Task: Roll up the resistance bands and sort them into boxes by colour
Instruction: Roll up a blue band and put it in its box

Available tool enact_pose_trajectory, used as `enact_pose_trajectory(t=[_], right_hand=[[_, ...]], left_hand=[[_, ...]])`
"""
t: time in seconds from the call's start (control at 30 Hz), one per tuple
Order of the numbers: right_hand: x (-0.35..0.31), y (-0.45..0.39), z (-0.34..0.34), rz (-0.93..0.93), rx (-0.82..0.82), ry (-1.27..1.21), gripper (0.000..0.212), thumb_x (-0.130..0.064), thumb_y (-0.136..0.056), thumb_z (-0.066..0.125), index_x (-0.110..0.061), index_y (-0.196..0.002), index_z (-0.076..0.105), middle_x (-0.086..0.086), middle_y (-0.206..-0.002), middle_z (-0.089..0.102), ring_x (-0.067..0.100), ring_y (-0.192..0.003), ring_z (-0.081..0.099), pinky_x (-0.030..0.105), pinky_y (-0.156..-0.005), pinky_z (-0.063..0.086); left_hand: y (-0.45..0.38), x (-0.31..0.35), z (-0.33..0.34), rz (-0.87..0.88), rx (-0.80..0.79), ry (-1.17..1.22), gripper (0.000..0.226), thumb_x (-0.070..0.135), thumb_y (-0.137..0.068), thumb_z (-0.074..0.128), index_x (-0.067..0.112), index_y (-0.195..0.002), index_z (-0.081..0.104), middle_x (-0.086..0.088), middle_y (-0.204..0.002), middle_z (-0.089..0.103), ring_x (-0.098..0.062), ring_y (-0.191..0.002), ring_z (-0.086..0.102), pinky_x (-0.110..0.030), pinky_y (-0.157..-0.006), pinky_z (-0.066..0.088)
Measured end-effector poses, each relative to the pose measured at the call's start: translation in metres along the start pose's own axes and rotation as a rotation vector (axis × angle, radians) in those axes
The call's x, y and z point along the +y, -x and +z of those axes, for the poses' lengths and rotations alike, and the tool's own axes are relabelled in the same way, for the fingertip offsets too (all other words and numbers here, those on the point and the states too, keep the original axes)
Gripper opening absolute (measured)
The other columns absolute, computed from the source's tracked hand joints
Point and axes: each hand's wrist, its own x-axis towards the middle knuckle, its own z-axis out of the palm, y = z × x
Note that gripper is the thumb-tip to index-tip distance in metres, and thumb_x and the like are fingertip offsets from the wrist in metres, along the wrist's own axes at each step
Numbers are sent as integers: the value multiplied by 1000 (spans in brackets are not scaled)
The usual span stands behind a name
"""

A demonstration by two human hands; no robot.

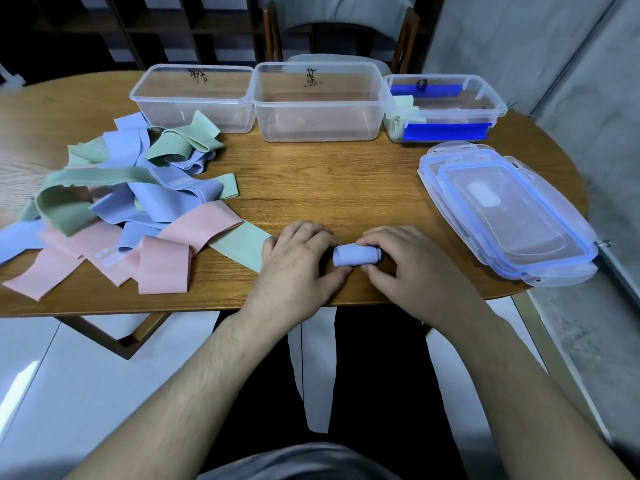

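Pinching a partly rolled lilac-blue elastic resistance band (356, 258) between curled fingers, the left hand (298, 263) and right hand (408, 265) hold it at the near edge of the oval wooden table (329, 188), its loose tail hanging over that edge, well apart from the three clear plastic boxes (317, 102).

Matt wood table (329, 174), clear plastic boxes (317, 102).

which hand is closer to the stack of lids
Right. The right hand grips the blue roll just left of the lid stack; the left hand is farther left.
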Motion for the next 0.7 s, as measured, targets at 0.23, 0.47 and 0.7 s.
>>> enact_pose_trajectory(t=[0.23, 0.47, 0.7], right_hand=[[-18, 6, 2, 161, 185, -404, 21, -18, -83, 76, -26, -95, 62, -15, -90, 69, 0, -84, 64, 23, -78, 52], [-43, 4, 0, 199, 244, -634, 23, -28, -80, 77, -25, -91, 58, -10, -63, 56, 4, -57, 49, 26, -61, 42], [-44, 5, -15, -31, 114, -379, 95, -46, -61, 87, -59, -136, 30, -29, -129, 37, 3, -93, 53, 25, -86, 49]], left_hand=[[4, 24, -22, -175, -68, 752, 30, 8, -90, 68, 28, -111, 62, 15, -105, 69, 2, -101, 63, -15, -90, 44], [5, 51, -35, -480, 35, 1357, 31, 7, -86, 73, 15, -114, 62, -11, -94, 70, -20, -89, 64, -36, -95, 47], [18, 54, -58, -516, -35, 1337, 14, 7, -92, 64, 17, -101, 69, -4, -87, 70, -14, -80, 66, -25, -67, 56]])
